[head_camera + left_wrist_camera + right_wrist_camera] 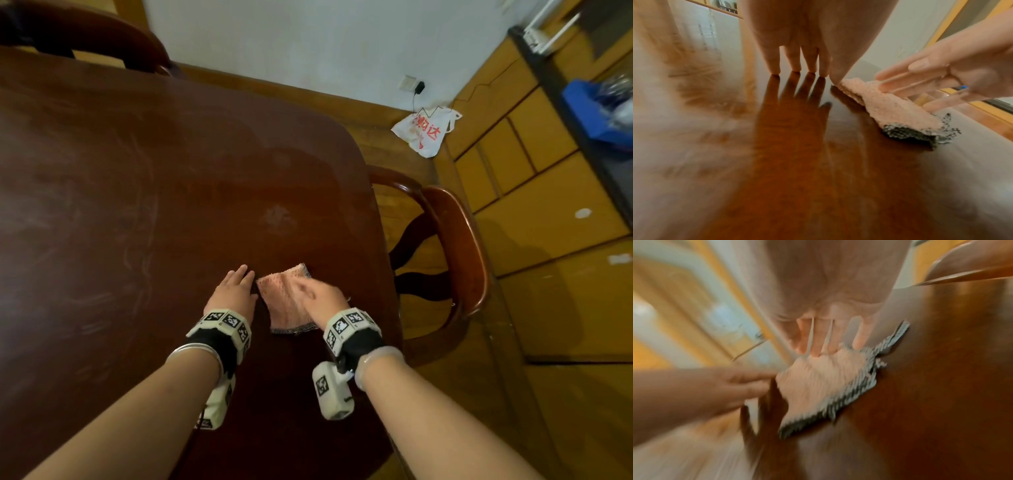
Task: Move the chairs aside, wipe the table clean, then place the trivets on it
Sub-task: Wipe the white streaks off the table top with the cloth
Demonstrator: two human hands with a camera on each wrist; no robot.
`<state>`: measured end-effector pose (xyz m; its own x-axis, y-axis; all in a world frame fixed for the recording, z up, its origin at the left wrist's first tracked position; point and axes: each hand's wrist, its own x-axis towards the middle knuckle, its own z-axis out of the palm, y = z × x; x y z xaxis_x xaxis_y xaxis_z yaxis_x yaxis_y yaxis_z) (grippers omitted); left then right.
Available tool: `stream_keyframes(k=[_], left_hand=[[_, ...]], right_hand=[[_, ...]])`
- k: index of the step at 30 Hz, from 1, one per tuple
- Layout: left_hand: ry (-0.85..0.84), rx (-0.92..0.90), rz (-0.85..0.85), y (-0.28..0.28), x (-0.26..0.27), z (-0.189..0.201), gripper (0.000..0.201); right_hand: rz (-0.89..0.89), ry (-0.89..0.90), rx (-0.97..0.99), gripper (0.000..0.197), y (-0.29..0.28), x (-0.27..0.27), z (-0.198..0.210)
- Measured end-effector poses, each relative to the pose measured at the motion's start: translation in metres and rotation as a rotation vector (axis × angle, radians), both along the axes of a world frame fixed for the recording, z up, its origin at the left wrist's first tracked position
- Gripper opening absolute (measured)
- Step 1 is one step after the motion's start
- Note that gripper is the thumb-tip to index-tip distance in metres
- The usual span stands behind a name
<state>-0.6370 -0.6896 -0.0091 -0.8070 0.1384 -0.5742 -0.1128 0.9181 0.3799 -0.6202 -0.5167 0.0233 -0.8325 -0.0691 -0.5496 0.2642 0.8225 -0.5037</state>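
Head view: one dark wooden table (144, 192) fills the left and centre of the frame, and two chairs are seen, one (455, 246) at the table's right edge and one (102, 37) at the upper left corner. One pink cloth (284, 301) with a dark speckled edge is laid flat on the table at lower centre. The right hand (320, 296) is pressed on the cloth with fingers straight and spread. The left hand (236, 289) is placed just beside the cloth's left edge, its fingers straight and together, their tips on the wood. One white plastic bag (424, 132) with red print is seen on the floor at upper right. No trivets are seen on the table.
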Motion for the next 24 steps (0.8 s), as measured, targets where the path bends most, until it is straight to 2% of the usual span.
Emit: stream_keyframes(k=[2, 4, 9, 12, 15, 19, 21, 24], left_hand=[[0.032, 0.026, 0.056, 0.007, 0.001, 0.005, 0.06], [0.054, 0.039, 0.096, 0.013, -0.003, 0.008, 0.064], [0.013, 0.037, 0.156, 0.02, -0.018, 0.006, 0.061], [-0.035, 0.046, 0.193, 0.026, -0.019, 0.005, 0.046], [0.0, 0.062, 0.21, 0.029, -0.015, 0.004, 0.022], [0.068, 0.153, 0.25, 0.028, -0.008, 0.006, 0.011], [0.053, 0.217, 0.297, 0.026, -0.003, 0.012, 0.003], [0.048, 0.316, 0.369, 0.02, 0.008, 0.027, 0.005]], right_hand=[[-0.061, 0.055, 0.11, 0.044, 0.005, -0.006, 0.002], [-0.054, 0.005, 0.216, 0.052, 0.003, -0.013, -0.002], [-0.185, -0.024, 0.231, 0.056, -0.01, -0.018, -0.018], [-0.325, -0.092, 0.191, 0.057, -0.008, -0.024, -0.025], [-0.203, -0.143, 0.229, 0.043, -0.008, -0.027, -0.025], [-0.224, -0.117, 0.241, 0.042, -0.01, -0.022, -0.021], [-0.289, -0.123, 0.171, 0.04, -0.013, -0.017, -0.017], [-0.326, -0.084, 0.063, 0.042, -0.017, -0.007, -0.001]])
